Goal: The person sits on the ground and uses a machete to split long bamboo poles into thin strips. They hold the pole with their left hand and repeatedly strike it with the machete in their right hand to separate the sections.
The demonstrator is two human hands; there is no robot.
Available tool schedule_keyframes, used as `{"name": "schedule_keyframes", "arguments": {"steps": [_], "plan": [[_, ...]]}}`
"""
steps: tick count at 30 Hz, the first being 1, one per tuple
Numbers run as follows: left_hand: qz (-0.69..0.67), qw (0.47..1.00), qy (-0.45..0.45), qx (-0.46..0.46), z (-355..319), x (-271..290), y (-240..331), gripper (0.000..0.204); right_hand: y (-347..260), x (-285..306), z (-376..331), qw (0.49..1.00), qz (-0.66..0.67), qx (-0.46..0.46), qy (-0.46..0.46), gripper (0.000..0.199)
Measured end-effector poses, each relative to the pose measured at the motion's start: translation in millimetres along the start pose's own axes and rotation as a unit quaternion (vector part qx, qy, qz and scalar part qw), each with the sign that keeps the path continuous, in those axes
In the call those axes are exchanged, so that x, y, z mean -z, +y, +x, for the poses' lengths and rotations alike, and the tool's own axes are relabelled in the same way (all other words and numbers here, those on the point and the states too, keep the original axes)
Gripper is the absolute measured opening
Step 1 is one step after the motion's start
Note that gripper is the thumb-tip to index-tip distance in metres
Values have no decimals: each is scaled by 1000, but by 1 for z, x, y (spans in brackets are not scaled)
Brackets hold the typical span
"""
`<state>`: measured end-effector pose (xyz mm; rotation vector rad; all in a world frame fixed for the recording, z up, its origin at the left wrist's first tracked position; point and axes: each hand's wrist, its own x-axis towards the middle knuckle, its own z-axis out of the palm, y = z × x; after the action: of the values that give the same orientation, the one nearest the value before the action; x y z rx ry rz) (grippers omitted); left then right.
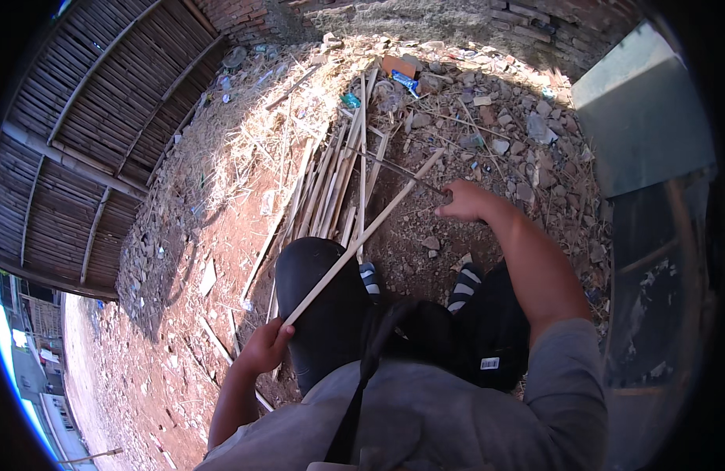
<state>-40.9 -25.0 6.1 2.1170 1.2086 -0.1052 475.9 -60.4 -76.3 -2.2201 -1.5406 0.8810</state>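
Observation:
My left hand (263, 346) is closed round the lower end of a long pale bamboo strip (378, 223). The strip slants up and to the right, passing over my dark-clothed left knee (314, 271). My right hand (462, 201) grips the near end of a long, thin, dark blade-like tool (388, 163), whose exact kind is hard to make out. Its far part reaches left and crosses the strip near the strip's upper end; whether the two touch, I cannot tell. Beyond my knees, several more bamboo strips (325, 188) lie in a loose pile on the ground.
A woven bamboo wall (127, 78) stands at the left. Stones and rubble (527, 149) cover the ground on the right, beside a grey-green panel (641, 110). A brick wall (457, 23) closes off the far side. Straw-like shavings (245, 133) lie left of the pile.

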Motion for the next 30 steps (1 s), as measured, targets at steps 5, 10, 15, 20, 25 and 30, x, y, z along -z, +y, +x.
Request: {"name": "schedule_keyframes", "arguments": {"steps": [5, 10, 15, 20, 25, 30], "plan": [[-48, 998, -26, 23, 0, 1, 2, 47, -45, -9, -17, 996, -18, 78, -43, 68], [-75, 996, -41, 40, 4, 2, -6, 46, -9, -3, -6, 998, 50, 26, -22, 55], [-77, 995, -55, 28, 11, 0, -16, 46, -40, -2, -20, 998, 4, 60, -16, 64], [-49, 998, -28, -1, 5, -3, -8, 45, -34, 7, -20, 998, 4, 33, -54, 59], [-14, 1000, 2, -13, 3, 0, 9, 43, 4, 2, -7, 997, -9, 57, 42, 69], [7, 999, 19, -28, 2, -7, 1, 41, -47, 1, -17, 988, -79, 87, -96, 61]]}}
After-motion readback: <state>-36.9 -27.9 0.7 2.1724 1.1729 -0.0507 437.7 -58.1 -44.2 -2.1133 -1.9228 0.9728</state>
